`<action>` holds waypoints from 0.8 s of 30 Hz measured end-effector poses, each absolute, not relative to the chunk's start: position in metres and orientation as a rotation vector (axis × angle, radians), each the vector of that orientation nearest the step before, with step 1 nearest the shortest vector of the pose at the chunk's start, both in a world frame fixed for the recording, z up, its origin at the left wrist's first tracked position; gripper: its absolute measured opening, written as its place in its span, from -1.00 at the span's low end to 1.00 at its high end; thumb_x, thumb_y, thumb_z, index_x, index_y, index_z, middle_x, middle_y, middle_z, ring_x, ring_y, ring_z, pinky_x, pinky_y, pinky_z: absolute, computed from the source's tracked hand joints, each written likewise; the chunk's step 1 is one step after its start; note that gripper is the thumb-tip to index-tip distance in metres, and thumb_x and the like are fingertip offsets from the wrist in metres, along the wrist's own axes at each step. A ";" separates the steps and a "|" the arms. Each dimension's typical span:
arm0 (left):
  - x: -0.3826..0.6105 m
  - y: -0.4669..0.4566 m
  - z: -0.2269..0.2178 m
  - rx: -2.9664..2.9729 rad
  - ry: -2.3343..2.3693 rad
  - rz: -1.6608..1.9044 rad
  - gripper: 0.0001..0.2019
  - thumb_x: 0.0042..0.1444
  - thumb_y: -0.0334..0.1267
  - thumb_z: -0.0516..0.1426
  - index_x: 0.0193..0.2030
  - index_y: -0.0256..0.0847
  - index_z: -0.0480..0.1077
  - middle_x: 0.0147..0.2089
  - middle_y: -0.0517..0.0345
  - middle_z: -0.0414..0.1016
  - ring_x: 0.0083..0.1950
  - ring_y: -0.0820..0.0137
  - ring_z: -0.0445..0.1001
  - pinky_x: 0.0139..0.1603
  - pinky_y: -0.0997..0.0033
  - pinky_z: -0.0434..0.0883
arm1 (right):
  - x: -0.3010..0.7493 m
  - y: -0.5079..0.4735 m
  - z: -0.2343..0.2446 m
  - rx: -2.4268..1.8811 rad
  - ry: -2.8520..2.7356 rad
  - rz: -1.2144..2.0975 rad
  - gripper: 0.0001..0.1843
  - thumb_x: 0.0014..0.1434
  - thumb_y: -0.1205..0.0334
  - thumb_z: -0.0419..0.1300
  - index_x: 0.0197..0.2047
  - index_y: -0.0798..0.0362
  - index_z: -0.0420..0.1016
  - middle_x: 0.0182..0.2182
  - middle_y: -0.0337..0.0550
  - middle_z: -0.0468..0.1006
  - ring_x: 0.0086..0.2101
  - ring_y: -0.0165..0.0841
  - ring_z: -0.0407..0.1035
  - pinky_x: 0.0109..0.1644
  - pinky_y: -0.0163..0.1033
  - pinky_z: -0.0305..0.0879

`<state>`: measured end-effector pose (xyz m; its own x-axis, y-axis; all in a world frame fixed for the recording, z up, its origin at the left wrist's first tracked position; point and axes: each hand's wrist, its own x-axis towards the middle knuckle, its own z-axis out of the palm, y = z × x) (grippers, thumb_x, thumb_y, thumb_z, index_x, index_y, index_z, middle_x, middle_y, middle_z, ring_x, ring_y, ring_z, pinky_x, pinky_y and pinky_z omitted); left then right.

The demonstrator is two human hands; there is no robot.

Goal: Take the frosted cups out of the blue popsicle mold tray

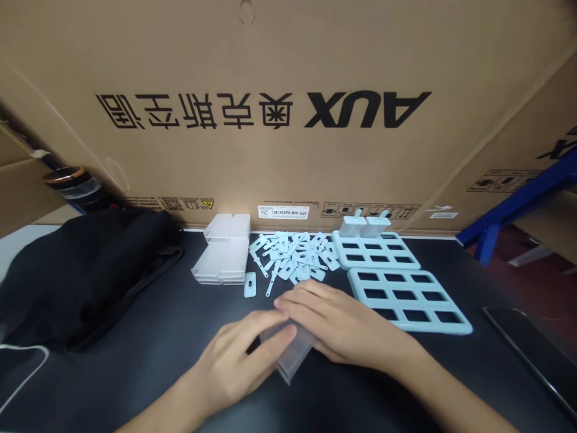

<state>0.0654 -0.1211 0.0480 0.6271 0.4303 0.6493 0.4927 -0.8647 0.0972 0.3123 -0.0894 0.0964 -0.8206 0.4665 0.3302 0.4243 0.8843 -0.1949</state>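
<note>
A clear plastic popsicle mold cup is held low over the black table, tilted, in front of me. My left hand is closed around its left side, thumb and fingers on it. My right hand reaches over its far end, fingers bent against it; whether a small part sits under those fingers is hidden. Just beyond lies a pile of light blue lids and sticks, with one loose lid to its left. Two blue mold frames with rectangular slots lie to the right.
Clear mold cups stand in rows behind my left hand. Two assembled popsicle molds sit in the far frame. A black cloth bag lies left, a phone right. A large cardboard box walls off the back.
</note>
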 end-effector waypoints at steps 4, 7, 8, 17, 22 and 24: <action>0.024 -0.119 0.064 -2.584 -0.907 -0.999 -0.60 0.33 -0.49 0.05 0.26 -0.14 0.37 0.14 -0.05 0.50 0.13 0.28 0.53 0.09 0.34 0.54 | 0.310 -0.087 0.095 -0.781 -2.577 -0.011 -0.41 0.39 0.17 0.05 0.42 0.09 0.08 0.21 0.08 0.42 0.18 -0.11 0.29 0.24 0.06 0.32; -0.008 -0.098 0.074 -2.279 -1.216 -0.959 -0.52 0.29 -0.47 0.12 0.31 -0.03 0.31 0.19 0.01 0.47 0.09 0.25 0.55 0.13 0.25 0.52 | 0.326 -0.079 0.092 -0.986 -2.442 -0.121 -0.41 0.37 0.14 0.11 0.39 0.11 0.11 0.16 0.16 0.41 0.15 -0.06 0.29 0.18 0.12 0.35; -0.017 -0.089 0.075 -2.217 -1.290 -0.912 -0.53 0.30 -0.43 0.13 0.32 -0.03 0.30 0.20 0.01 0.47 0.10 0.23 0.55 0.13 0.23 0.52 | 0.333 -0.076 0.090 -1.053 -2.413 -0.140 -0.46 0.36 0.16 0.11 0.34 0.10 0.18 0.13 0.16 0.42 0.11 -0.06 0.30 0.15 0.13 0.36; -0.038 -0.059 0.052 -2.247 -1.516 -0.612 -0.59 0.37 -0.15 -0.01 0.30 -0.18 0.30 0.24 -0.03 0.46 0.14 0.16 0.53 0.08 0.22 0.51 | 0.385 -0.070 0.066 -1.339 -2.340 -0.187 -0.77 0.36 0.19 0.09 0.04 0.00 0.40 0.03 0.07 0.42 0.04 -0.07 0.28 0.07 0.09 0.33; -0.034 -0.063 0.049 -2.257 -1.620 -0.412 -0.57 0.38 -0.04 -0.02 0.29 -0.08 0.33 0.30 0.13 0.43 0.18 0.18 0.51 -0.15 0.25 0.54 | 0.422 -0.040 0.047 -1.458 -2.046 0.010 -0.69 0.31 0.06 0.10 0.06 -0.02 0.36 -0.04 0.03 0.42 -0.02 -0.11 0.32 0.08 0.07 0.33; -0.034 -0.062 0.050 -2.283 -1.579 -0.427 -0.54 0.37 -0.03 -0.01 0.33 -0.08 0.29 0.33 0.11 0.41 0.21 0.15 0.49 -0.08 0.21 0.54 | 0.437 -0.016 0.035 -1.602 -1.728 0.140 -0.54 0.21 -0.05 0.15 0.07 0.03 0.31 -0.05 0.05 0.39 -0.10 -0.14 0.37 0.02 0.04 0.37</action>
